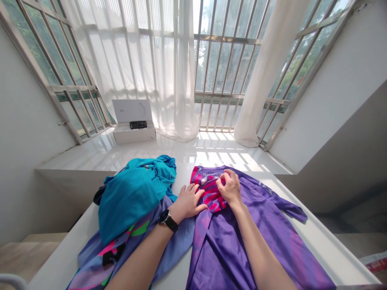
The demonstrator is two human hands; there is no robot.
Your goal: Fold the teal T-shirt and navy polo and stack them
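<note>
A purple shirt [266, 237] is spread on the white table, its right sleeve stretched out to the side. Its other sleeve, patterned in red and purple [213, 197], is folded inward over the body. My left hand [190, 201] lies with fingers spread on the edge of that folded part; a black watch [168, 220] is on this wrist. With thumb and fingers pinched together, my right hand [230, 187] grips the red-patterned sleeve near the collar. Left of the shirt sits a heap of clothes, with a teal garment [133, 197] on top.
Under the teal garment lies a blue-violet garment [178, 245] with pink and green print. An open white box [134, 135] holding a black device [138, 125] stands on the window ledge [178, 149]. White curtains [172, 72] hang before barred windows. The table's right edge [341, 245] runs beside the shirt.
</note>
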